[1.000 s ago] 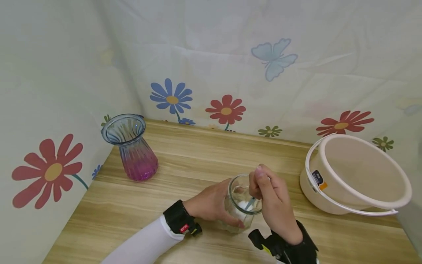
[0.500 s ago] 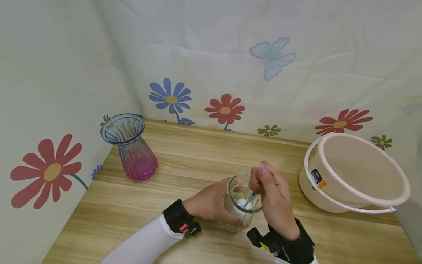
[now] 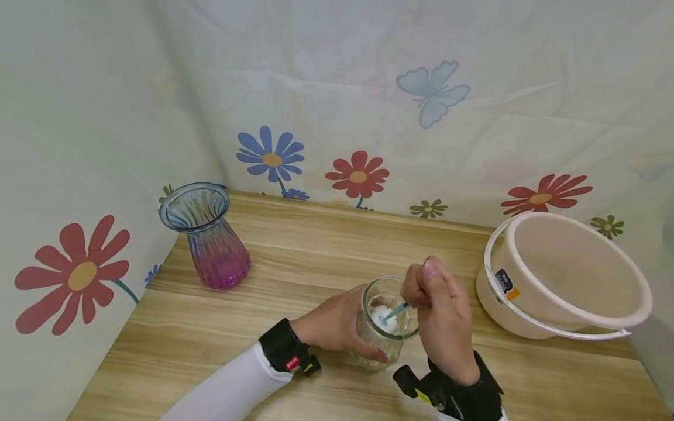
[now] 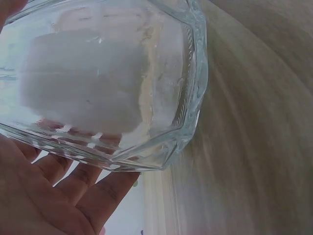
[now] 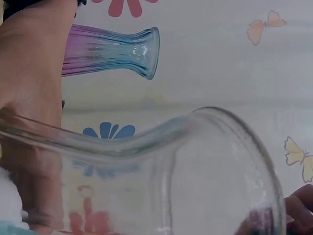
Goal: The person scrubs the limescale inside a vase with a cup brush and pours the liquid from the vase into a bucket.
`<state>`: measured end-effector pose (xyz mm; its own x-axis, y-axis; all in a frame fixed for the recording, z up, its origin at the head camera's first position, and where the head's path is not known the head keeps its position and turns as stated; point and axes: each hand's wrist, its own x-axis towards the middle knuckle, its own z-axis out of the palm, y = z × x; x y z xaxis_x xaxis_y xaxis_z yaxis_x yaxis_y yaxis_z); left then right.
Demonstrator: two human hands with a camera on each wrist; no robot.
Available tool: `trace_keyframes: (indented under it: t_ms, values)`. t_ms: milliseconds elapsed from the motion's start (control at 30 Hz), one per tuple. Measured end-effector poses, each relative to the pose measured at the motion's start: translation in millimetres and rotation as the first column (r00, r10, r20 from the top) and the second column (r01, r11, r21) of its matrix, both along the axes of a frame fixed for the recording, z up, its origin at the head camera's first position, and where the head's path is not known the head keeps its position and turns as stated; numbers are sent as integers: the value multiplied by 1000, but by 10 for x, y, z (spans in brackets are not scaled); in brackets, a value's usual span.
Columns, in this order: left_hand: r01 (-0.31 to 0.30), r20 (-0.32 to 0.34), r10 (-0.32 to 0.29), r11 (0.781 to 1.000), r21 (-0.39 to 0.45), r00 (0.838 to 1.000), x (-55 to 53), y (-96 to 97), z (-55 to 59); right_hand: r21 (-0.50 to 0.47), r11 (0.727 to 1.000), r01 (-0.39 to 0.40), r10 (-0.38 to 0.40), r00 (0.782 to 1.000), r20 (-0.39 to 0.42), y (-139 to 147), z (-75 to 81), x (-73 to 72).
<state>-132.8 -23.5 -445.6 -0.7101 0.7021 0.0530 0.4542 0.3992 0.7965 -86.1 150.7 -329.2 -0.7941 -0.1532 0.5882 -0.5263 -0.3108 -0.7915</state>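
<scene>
A clear glass jar stands on the wooden table in the head view. My left hand grips its left side, fingers behind and thumb across the front; the left wrist view shows the fingers along the faceted glass. Above the jar's rim, my right hand pinches the thin blue handle of a bottle brush. That handle slants down into the jar to a white, fluffy-looking head, partly visible in the right wrist view as a white lump. The handle's upper end is hidden by the fingers.
A ribbed glass vase, blue above and pink below, stands at the back left. To the right is a cream bucket with its handle hanging down its side. Flower-printed cloth encloses the table's back and sides.
My right hand has moved slightly up and right. The brush handle leans flatter, and its white head sits higher and further left inside the jar. The left hand keeps its hold.
</scene>
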Motion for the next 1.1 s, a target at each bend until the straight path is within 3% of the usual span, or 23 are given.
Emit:
trace_keyframes:
  t_ms: [200,500,633,900,1100]
  values:
    - [0,-26,0,1000,-16,1000,7,-2,-12,-50,997,-52,56,995,79,39,46,45]
    - [-13,-7,13,999,-31,1000,20,-10,11,-188,976,-106,87,990,-107,56,98,36]
    - [-12,0,12,999,-31,1000,23,-7,22,-229,966,-120,87,985,-150,51,115,32]
    - [-1,-7,1,1000,-11,1000,14,-2,8,-403,903,-151,67,974,-215,94,175,34]
    - [-16,11,16,1000,-15,1000,11,-6,1,-263,955,-135,105,986,-126,70,125,31]
